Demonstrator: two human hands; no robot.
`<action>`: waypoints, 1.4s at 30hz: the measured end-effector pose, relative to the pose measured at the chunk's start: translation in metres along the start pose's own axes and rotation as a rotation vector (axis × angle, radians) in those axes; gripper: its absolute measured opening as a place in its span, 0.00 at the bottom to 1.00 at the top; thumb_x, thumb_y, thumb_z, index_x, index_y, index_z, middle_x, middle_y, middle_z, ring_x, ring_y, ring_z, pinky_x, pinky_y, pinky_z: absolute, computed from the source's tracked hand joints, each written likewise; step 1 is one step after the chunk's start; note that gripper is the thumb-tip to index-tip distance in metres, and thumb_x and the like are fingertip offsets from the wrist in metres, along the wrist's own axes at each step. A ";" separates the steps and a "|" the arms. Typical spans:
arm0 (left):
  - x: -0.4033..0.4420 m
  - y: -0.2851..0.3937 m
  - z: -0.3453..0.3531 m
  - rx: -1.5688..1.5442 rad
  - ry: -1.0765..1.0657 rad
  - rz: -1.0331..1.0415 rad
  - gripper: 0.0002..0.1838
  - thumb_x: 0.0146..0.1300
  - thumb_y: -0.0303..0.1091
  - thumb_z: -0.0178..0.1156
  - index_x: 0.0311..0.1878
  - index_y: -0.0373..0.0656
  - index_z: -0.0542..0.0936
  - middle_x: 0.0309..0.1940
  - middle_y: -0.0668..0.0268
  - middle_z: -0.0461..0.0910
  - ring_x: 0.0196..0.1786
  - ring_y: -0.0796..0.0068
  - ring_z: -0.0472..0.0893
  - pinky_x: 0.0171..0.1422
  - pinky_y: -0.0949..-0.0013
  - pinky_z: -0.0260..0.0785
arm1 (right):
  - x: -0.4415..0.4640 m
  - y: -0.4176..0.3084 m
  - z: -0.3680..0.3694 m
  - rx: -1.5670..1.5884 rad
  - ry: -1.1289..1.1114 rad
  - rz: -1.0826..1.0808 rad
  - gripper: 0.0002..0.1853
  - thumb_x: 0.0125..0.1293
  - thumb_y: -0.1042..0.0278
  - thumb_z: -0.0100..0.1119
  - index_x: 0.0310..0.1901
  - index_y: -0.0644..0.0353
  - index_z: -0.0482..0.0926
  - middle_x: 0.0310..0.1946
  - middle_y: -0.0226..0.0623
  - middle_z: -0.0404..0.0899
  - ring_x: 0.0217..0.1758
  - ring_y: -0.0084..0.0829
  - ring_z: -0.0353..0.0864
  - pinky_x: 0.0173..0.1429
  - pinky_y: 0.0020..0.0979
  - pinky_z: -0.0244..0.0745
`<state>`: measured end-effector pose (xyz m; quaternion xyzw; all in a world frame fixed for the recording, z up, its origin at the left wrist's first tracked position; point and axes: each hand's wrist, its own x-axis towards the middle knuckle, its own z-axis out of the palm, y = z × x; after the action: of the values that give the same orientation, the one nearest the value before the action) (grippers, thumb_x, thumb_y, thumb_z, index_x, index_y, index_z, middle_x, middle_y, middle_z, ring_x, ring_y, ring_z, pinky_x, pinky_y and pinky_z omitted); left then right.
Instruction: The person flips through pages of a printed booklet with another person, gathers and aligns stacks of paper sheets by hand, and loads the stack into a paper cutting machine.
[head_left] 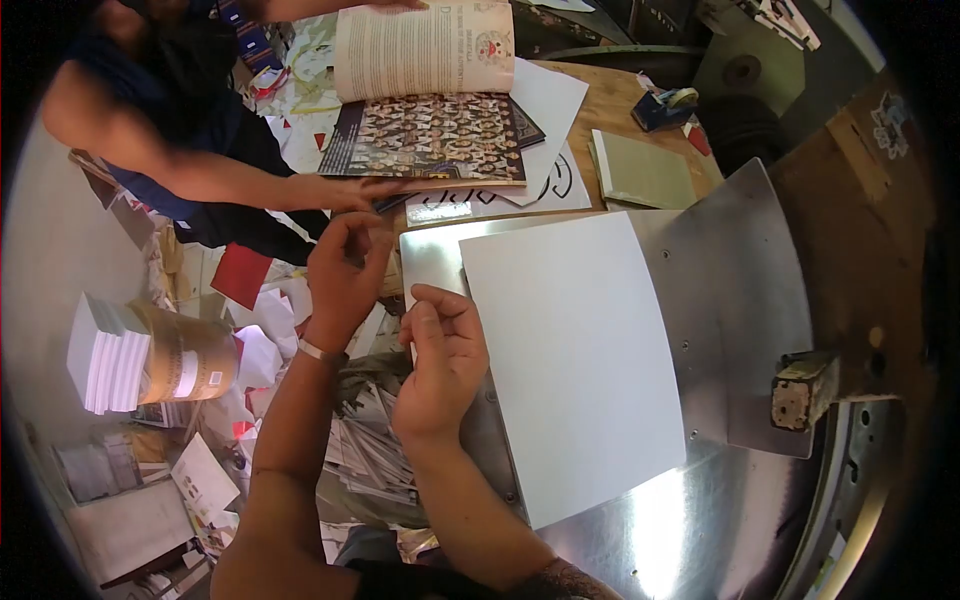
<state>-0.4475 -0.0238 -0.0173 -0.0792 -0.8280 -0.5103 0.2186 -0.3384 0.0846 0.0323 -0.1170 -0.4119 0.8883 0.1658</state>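
Closest to my view, the right hand (442, 365) sits at the left edge of the white paper (575, 370), its fingers loosely curled and the thumb laid near them; I can't tell whether it grips anything or touches that edge. The paper lies flat on the shiny metal tabletop (600, 540). I judge that surface slick, so a careless brush from the right forearm, which passes by the near corner, could skew the paper. Below the tabletop's left side is a heap of paper strips (370, 440); anything nudged over that side could get lost among them.

A little farther out, the left hand (350, 265) has bent fingers and a narrow gap to the thumb; I can't tell if something thin is between them. A co-worker's hand (345, 192) is just beyond it, at the printed book (440, 135). I'd worry about a knock there if both reach at once, perhaps creasing the book's pages.
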 end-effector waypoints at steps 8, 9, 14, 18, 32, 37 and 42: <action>0.040 0.039 0.050 0.128 -0.167 0.453 0.15 0.68 0.28 0.69 0.57 0.42 0.85 0.31 0.60 0.80 0.33 0.62 0.79 0.40 0.61 0.73 | 0.000 -0.005 0.002 0.049 0.038 -0.077 0.09 0.79 0.75 0.60 0.53 0.70 0.81 0.42 0.30 0.82 0.43 0.15 0.75 0.49 0.20 0.71; 0.047 0.042 0.058 0.151 -0.225 0.396 0.16 0.69 0.30 0.67 0.60 0.44 0.84 0.33 0.58 0.82 0.34 0.59 0.80 0.42 0.58 0.74 | -0.001 -0.005 0.003 0.049 0.048 -0.067 0.08 0.79 0.75 0.60 0.53 0.70 0.81 0.42 0.30 0.82 0.42 0.15 0.75 0.48 0.19 0.70; 0.104 0.047 0.092 0.477 -0.562 0.285 0.22 0.76 0.39 0.57 0.71 0.59 0.82 0.45 0.54 0.89 0.45 0.54 0.89 0.49 0.50 0.80 | 0.000 -0.006 0.003 0.060 0.039 -0.059 0.08 0.79 0.75 0.59 0.54 0.69 0.81 0.42 0.29 0.82 0.42 0.14 0.75 0.49 0.19 0.70; 0.142 0.040 0.114 0.598 -0.767 0.203 0.22 0.78 0.41 0.54 0.72 0.61 0.80 0.46 0.53 0.90 0.46 0.51 0.89 0.52 0.49 0.80 | 0.001 -0.005 0.001 0.055 0.034 -0.066 0.08 0.79 0.75 0.60 0.54 0.69 0.81 0.43 0.30 0.83 0.43 0.15 0.75 0.49 0.19 0.70; 0.101 0.037 0.121 0.614 -0.485 0.158 0.24 0.78 0.45 0.56 0.74 0.57 0.78 0.48 0.51 0.89 0.51 0.47 0.88 0.55 0.46 0.80 | 0.001 -0.003 0.003 0.079 0.024 -0.042 0.08 0.78 0.74 0.62 0.54 0.68 0.81 0.40 0.29 0.81 0.42 0.16 0.76 0.47 0.20 0.71; 0.099 0.031 0.125 0.593 -0.492 0.201 0.21 0.78 0.41 0.54 0.69 0.51 0.82 0.47 0.53 0.90 0.51 0.51 0.88 0.54 0.45 0.79 | -0.002 -0.003 0.006 0.065 0.007 0.002 0.09 0.79 0.73 0.61 0.54 0.68 0.81 0.41 0.29 0.81 0.42 0.16 0.76 0.48 0.20 0.71; 0.098 0.028 0.118 0.531 -0.467 0.175 0.19 0.77 0.41 0.54 0.64 0.49 0.84 0.46 0.53 0.89 0.50 0.51 0.88 0.54 0.45 0.79 | -0.002 -0.005 0.005 0.023 0.021 0.035 0.09 0.79 0.73 0.61 0.54 0.68 0.81 0.42 0.30 0.81 0.43 0.16 0.76 0.49 0.21 0.71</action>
<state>-0.5580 0.0844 0.0032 -0.2047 -0.9493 -0.2252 0.0792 -0.3374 0.0833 0.0394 -0.1317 -0.3977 0.8946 0.1558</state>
